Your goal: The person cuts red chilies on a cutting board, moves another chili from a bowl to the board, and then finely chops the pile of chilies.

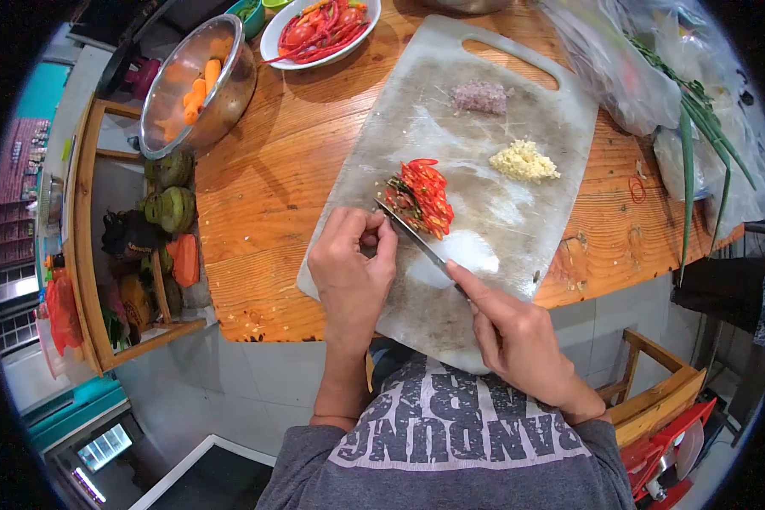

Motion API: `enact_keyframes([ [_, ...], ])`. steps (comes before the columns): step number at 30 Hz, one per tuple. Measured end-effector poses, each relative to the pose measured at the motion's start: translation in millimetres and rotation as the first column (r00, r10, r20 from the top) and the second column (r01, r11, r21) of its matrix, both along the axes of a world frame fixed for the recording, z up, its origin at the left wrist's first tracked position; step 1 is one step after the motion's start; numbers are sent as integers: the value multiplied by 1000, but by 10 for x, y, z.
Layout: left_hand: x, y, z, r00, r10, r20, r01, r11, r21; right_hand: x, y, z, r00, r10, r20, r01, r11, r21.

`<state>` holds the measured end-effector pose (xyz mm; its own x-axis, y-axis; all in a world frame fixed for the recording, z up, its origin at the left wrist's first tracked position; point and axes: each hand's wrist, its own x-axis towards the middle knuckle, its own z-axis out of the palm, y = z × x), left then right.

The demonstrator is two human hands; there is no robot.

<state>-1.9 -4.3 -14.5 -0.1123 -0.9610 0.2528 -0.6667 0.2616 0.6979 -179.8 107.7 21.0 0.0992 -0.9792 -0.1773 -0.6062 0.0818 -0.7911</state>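
Note:
My right hand is wrapped round the handle of a knife, its index finger stretched along the top. The blade points up and left, its tip at the near-left edge of a pile of sliced red chilies. Beside that tip my left hand is closed in a pinch; what its fingers hold, if anything, is hidden. Under both lies a worn white cutting board. Chopped pale purple shallots and minced garlic sit in separate heaps farther up the board.
A metal bowl with carrots stands at the table's left edge. Behind it, a white bowl holds red chilies and tomatoes. Plastic bags and green onions lie at the right. The wooden table ends near my body.

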Motion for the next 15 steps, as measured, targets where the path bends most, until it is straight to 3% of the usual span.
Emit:
enact_keyframes([
  [2, -2, 6, -9, 1000, -7, 4, 7, 1000, 8, -48, -26, -13, 997, -22, 69, 22, 1000, -7],
  [5, 10, 8, -10, 1000, 3, 6, -3, 1000, 3, -32, -16, -120, 997, -9, 79, 25, 979, -202],
  [15, 9, 21, 49, 998, -34, 43, 34, 999, 7, 14, -29, -148, 999, 47, 16, -43, 983, -177],
])
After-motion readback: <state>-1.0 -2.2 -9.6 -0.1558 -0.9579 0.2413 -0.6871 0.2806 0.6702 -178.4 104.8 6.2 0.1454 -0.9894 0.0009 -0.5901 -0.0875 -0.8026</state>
